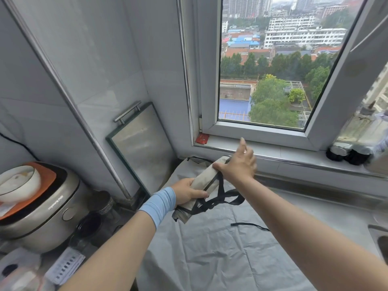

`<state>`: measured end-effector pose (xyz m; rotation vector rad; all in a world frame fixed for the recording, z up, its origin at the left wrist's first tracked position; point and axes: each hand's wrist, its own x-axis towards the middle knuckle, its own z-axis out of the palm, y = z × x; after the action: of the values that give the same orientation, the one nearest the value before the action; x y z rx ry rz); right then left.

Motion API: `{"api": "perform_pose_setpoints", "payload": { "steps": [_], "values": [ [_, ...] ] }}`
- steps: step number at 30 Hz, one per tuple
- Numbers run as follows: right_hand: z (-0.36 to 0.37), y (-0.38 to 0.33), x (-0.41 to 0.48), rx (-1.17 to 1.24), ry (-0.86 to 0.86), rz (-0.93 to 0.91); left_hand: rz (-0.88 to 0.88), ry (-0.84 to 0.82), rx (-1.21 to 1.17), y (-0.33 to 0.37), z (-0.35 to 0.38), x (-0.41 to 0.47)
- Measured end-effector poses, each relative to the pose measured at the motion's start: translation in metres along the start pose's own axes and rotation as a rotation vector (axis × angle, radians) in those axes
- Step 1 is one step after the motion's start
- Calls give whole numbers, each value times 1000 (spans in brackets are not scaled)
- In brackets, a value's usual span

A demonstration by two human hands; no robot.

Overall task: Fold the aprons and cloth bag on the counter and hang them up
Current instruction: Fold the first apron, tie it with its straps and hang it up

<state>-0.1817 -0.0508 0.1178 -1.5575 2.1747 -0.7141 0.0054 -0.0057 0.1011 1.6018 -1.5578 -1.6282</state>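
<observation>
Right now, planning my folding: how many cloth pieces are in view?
2: a folded beige bundle gripped by the left hand, and a grey cloth spread on the counter. Others may hide.

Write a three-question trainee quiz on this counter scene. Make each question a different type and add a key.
1. True or false: the left hand grips one end of the folded beige bundle.
2. Multiple choice: the bundle's black straps are A) hanging loose from it, B) tied to the window frame, C) tucked fully inside.
3. Fill in: the white bowl at the left sits on top of the silver ____.
Key: 1 true; 2 A; 3 rice cooker.
</observation>
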Motion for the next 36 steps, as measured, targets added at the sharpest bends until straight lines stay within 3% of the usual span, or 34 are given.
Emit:
{"api": "perform_pose_setpoints", "payload": {
  "steps": [2, 3, 5, 9, 11, 15, 20, 23, 26, 31, 36],
  "values": [
    [0, 0, -4, -203, 164, -409, 12, 18, -27, 0, 2, -2],
    [-2, -1, -6, -227, 152, -572, 17, 26, -76, 0, 2, -1],
    [-2, -2, -13, -216, 9, -701, 34, 19, -178, 4, 2, -1],
    [-17, -2, -23, 19, -531, -507, 88, 29, -154, 10, 4, -1],
    [-22, -1, -24, 189, -682, -425, 103, 63, -185, 11, 6, -3],
    [-19, -1, -21, 75, -610, -461, 137, 81, -353, 20, 8, -6],
    [-18, -6, -18, 16, -410, -499, 104, 116, -260, 29, 6, -9],
    [-22, -11, -22, 169, -375, -419, 55, 227, -141, 33, 7, -3],
    [-29, -17, -25, 450, -548, -262, 56, 260, -74, 35, 5, -1],
    [-36, -26, -24, 595, -656, -136, 148, -55, -184, 42, 1, -15],
    [-39, -24, -16, 716, -894, 15, 116, -4, -220, 41, -5, -23]
  ]
}}
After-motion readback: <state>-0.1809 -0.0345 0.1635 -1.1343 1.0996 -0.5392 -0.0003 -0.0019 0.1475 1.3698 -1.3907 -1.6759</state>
